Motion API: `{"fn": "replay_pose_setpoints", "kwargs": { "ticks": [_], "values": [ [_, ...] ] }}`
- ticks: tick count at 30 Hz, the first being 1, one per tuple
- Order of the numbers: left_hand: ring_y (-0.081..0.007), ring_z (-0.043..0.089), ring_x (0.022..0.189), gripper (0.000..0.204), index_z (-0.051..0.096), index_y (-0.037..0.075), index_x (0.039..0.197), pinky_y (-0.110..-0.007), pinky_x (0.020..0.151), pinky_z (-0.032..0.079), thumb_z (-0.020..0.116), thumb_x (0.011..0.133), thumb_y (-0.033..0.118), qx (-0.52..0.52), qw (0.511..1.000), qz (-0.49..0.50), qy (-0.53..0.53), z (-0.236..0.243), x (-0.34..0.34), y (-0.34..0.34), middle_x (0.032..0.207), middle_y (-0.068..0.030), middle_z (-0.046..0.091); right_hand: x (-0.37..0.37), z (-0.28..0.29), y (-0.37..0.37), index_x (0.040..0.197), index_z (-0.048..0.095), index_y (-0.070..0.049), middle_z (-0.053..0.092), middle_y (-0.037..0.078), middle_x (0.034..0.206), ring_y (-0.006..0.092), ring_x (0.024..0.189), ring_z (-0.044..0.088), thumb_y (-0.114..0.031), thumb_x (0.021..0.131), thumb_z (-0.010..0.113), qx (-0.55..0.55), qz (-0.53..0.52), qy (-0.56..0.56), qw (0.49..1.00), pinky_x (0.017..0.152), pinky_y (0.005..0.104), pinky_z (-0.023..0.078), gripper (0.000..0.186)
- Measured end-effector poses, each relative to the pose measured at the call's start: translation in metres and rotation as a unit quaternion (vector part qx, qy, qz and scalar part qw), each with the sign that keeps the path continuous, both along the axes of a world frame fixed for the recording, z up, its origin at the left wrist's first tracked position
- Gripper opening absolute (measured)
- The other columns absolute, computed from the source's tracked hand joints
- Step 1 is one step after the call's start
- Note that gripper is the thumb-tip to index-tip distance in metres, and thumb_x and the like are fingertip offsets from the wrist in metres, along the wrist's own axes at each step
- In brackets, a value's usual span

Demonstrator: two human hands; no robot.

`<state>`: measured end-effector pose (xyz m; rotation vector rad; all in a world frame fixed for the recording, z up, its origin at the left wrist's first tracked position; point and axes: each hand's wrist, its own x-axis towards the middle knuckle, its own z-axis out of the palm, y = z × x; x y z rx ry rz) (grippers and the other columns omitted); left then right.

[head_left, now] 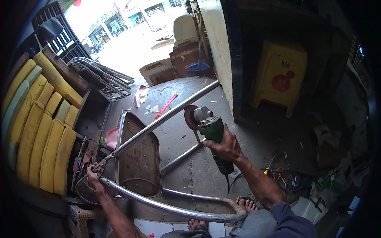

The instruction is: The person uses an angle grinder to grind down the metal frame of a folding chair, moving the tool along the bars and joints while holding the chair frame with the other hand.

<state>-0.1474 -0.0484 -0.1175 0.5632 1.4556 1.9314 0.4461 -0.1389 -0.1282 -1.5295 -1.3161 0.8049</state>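
My right hand (227,146) is wrapped round the body of a green angle grinder (212,129) with a silver head. Its brown disc (191,118) is beside the upper chrome tube of a folding chair frame (174,112); whether they touch I cannot tell. At the frame's joint on the left, my left hand (94,178) is closed on the metal. The frame lies tilted, its bent lower tube close to my feet. Within it shows a brown, worn panel (137,158) with a metal rim. The grinder's cord hangs from its lower end.
Yellow foam pads (43,146) are stacked at left, near folded chrome frames (105,77). A yellow plastic stool (279,75) stands at the back right. A blue rake head (198,66) leans by the wall. Red scraps (166,105) and a yellow-handled screwdriver (267,170) lie on the floor.
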Motion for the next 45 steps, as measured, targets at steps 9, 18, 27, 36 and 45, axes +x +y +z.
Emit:
{"fn": "replay_pose_setpoints", "kwargs": {
  "ticks": [9,18,27,36,45],
  "values": [
    [-0.0256,0.07,0.094,0.022,0.065,0.001,0.092,-0.036,0.086,0.059,0.056,0.096,0.021,-0.003,0.999,0.025,-0.026,0.001,-0.002,0.001,0.103,-0.0143,0.072,0.022,0.009,0.008,0.13,0.056,0.0,0.067,0.015,0.11,0.027,0.102,0.066,-0.043,0.077,0.078,-0.04,0.063,0.072,0.995,0.093,0.039,0.052,0.071],
    [-0.0263,0.07,0.091,0.02,0.061,0.005,0.088,-0.037,0.086,0.059,0.056,0.096,0.023,-0.001,1.0,0.0,-0.007,0.004,0.011,-0.001,0.1,-0.0139,0.071,0.052,0.006,0.031,0.113,0.057,-0.002,0.059,0.008,0.088,0.0164,0.068,0.063,-0.044,0.079,0.075,-0.113,0.144,0.193,0.964,0.059,0.0307,0.054,0.058],
    [-0.0264,0.07,0.092,0.018,0.061,0.005,0.088,-0.038,0.089,0.058,0.054,0.096,0.019,0.007,1.0,0.004,-0.025,0.006,0.003,0.0,0.1,-0.0148,0.07,0.065,-0.008,0.042,0.116,0.058,-0.002,0.062,0.008,0.086,0.0166,0.073,0.066,-0.053,0.077,0.076,-0.153,0.201,0.222,0.942,0.062,0.0317,0.056,0.067],
    [-0.0256,0.07,0.093,0.02,0.061,0.005,0.091,-0.037,0.085,0.058,0.053,0.097,0.022,0.015,0.999,-0.02,-0.033,-0.006,-0.021,0.007,0.101,-0.0135,0.07,0.031,-0.003,0.012,0.129,0.05,0.003,0.069,0.022,0.1,0.0358,0.084,0.072,-0.046,0.074,0.077,-0.023,0.107,-0.068,0.992,0.085,0.0422,0.057,0.079],
    [-0.0267,0.069,0.095,0.021,0.06,0.002,0.093,-0.037,0.088,0.057,0.056,0.097,0.023,0.026,0.999,-0.009,-0.024,-0.001,0.014,0.004,0.104,-0.0163,0.07,-0.04,0.03,-0.012,0.139,0.045,0.003,0.066,0.026,0.098,0.0379,0.075,0.073,-0.025,0.076,0.078,0.101,-0.028,-0.396,0.912,0.066,0.0484,0.06,0.077]
  ]
}}
